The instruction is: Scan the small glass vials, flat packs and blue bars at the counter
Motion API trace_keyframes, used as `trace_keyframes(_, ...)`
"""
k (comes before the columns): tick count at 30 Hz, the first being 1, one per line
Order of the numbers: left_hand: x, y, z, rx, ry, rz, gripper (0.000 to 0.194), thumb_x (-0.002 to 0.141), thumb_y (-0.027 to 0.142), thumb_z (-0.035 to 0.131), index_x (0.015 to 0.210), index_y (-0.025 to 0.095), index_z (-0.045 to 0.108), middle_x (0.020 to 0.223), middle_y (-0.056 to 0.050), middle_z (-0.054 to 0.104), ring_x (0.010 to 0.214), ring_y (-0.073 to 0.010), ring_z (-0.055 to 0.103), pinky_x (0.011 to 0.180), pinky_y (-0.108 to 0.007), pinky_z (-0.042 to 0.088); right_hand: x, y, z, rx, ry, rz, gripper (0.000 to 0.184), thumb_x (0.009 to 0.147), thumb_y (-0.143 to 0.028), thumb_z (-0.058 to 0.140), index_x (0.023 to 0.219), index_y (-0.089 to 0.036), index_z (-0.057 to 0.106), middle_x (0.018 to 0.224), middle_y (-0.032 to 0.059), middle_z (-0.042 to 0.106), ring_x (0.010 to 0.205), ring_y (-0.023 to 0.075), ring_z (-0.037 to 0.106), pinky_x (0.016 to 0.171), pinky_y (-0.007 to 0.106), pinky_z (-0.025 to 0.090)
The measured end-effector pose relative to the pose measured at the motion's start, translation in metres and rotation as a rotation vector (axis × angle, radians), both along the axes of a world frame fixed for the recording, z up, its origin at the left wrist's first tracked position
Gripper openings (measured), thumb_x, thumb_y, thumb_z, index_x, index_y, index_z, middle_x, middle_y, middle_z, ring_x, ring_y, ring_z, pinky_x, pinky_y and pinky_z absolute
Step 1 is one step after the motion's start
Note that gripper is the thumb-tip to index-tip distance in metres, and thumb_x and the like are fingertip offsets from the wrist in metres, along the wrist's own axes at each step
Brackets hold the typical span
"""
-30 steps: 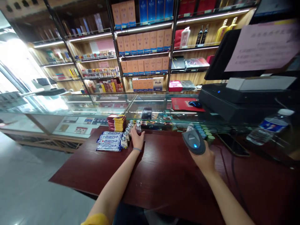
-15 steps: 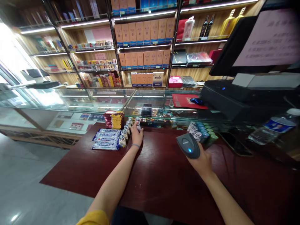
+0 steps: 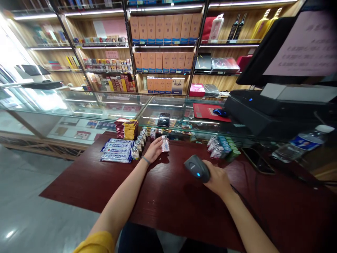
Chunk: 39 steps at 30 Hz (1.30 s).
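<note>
My left hand point(image 3: 154, 151) grips a small clear bottle point(image 3: 165, 144) with a silvery cap, lifted a little above the dark red table. Its label is too small to read. In my right hand point(image 3: 218, 178) is a black barcode scanner point(image 3: 197, 168) with a blue light on top, its head turned left toward the bottle. Left of my left hand stands a row of small bottles point(image 3: 137, 144), with one darker bottle point(image 3: 152, 133) at the far end. Beside them lie blue-and-white wrapped bars point(image 3: 117, 150) and a stack of red and yellow packets point(image 3: 127, 129).
To the right stand rows of small bottles and green and blue tubes point(image 3: 229, 147), then a phone point(image 3: 258, 161) and a water bottle point(image 3: 300, 144). A glass counter point(image 3: 181, 102) borders the table's far side. A monitor point(image 3: 295, 45) rises at right.
My left hand has picked a small bottle from the row's far end and brought it right and nearer. My right hand has moved the scanner left, turning it toward that bottle.
</note>
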State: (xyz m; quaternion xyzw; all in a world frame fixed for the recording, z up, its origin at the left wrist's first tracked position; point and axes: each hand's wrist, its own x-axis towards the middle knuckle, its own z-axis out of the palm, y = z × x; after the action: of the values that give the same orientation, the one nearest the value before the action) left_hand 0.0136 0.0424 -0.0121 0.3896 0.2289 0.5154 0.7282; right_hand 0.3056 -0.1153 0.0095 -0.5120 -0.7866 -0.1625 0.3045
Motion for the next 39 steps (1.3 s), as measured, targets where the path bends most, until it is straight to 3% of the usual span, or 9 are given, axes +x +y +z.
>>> trace_keyframes(4, -0.001, 0.000, -0.001, -0.014, 0.000, 0.000, 0.047, 0.082, 0.030, 0.079, 0.125, 0.016, 0.064, 0.122, -0.013, 0.072, 0.106, -0.0223, 0.070, 0.087, -0.031, 0.056, -0.007, -0.003, 0.005, -0.115, -0.048, 0.069, 0.054, 0.073, -0.021, 0.058, 0.127, -0.015, 0.057, 0.086, 0.0079, 0.078, 0.066, 0.0214, 0.073, 0.062, 0.028, 0.052)
trace_keyframes(8, -0.002, 0.001, -0.001, -0.024, 0.001, 0.015, 0.047, 0.082, 0.029, 0.080, 0.124, 0.017, 0.064, 0.120, -0.012, 0.073, 0.104, -0.0214, 0.071, 0.087, -0.031, 0.055, -0.013, -0.005, 0.009, -0.126, -0.050, 0.137, 0.064, 0.073, -0.018, 0.056, 0.137, -0.014, 0.049, 0.096, 0.0086, 0.079, 0.069, 0.0207, 0.074, 0.062, 0.028, 0.051)
trace_keyframes(15, 0.002, 0.006, -0.006, -0.015, -0.037, 0.009, 0.042, 0.080, 0.028, 0.081, 0.118, 0.017, 0.065, 0.119, -0.013, 0.073, 0.107, -0.0245, 0.070, 0.090, -0.037, 0.055, -0.013, -0.006, 0.009, -0.099, -0.045, 0.189, 0.033, 0.075, -0.021, 0.057, 0.108, -0.019, 0.059, 0.081, 0.0034, 0.076, 0.067, 0.0220, 0.074, 0.060, 0.029, 0.049)
trace_keyframes(21, 0.000, 0.004, -0.005, -0.051, -0.048, 0.009, 0.040, 0.083, 0.027, 0.078, 0.119, 0.017, 0.063, 0.114, -0.011, 0.073, 0.106, -0.0243, 0.070, 0.095, -0.040, 0.055, -0.011, -0.006, 0.011, -0.066, -0.031, 0.184, 0.044, 0.073, -0.020, 0.055, 0.117, -0.016, 0.057, 0.086, 0.0069, 0.078, 0.067, 0.0209, 0.074, 0.061, 0.028, 0.050)
trace_keyframes(25, -0.006, 0.001, -0.001, -0.147, -0.115, -0.013, 0.029, 0.089, 0.030, 0.073, 0.114, 0.019, 0.065, 0.100, -0.005, 0.074, 0.102, -0.0213, 0.071, 0.099, -0.045, 0.055, -0.008, -0.005, 0.008, -0.072, -0.041, 0.149, 0.047, 0.073, -0.022, 0.058, 0.120, -0.015, 0.060, 0.087, 0.0089, 0.078, 0.069, 0.0215, 0.074, 0.063, 0.028, 0.052)
trace_keyframes(30, -0.010, 0.006, 0.002, -0.242, -0.143, -0.006, 0.029, 0.095, 0.034, 0.063, 0.119, 0.020, 0.067, 0.096, -0.005, 0.072, 0.089, -0.0153, 0.069, 0.092, -0.035, 0.056, -0.002, -0.003, 0.002, -0.090, -0.039, 0.076, 0.045, 0.074, -0.023, 0.057, 0.118, -0.016, 0.064, 0.084, 0.0093, 0.077, 0.068, 0.0222, 0.072, 0.063, 0.029, 0.054)
trace_keyframes(35, -0.010, 0.010, 0.003, -0.229, -0.158, 0.040, 0.022, 0.093, 0.028, 0.060, 0.110, 0.016, 0.069, 0.105, -0.009, 0.071, 0.093, -0.0183, 0.067, 0.091, -0.037, 0.056, 0.004, -0.001, -0.003, -0.077, 0.000, 0.000, 0.045, 0.074, -0.024, 0.053, 0.117, -0.016, 0.064, 0.081, 0.0090, 0.076, 0.066, 0.0231, 0.071, 0.062, 0.030, 0.054)
trace_keyframes(39, -0.007, 0.009, 0.000, -0.131, -0.127, 0.104, 0.024, 0.084, 0.020, 0.073, 0.107, 0.018, 0.067, 0.104, -0.005, 0.071, 0.091, -0.0150, 0.067, 0.092, -0.033, 0.054, 0.013, 0.000, -0.007, -0.009, 0.041, -0.086, 0.043, 0.075, -0.027, 0.054, 0.116, -0.017, 0.064, 0.076, 0.0075, 0.074, 0.063, 0.0241, 0.071, 0.061, 0.031, 0.054)
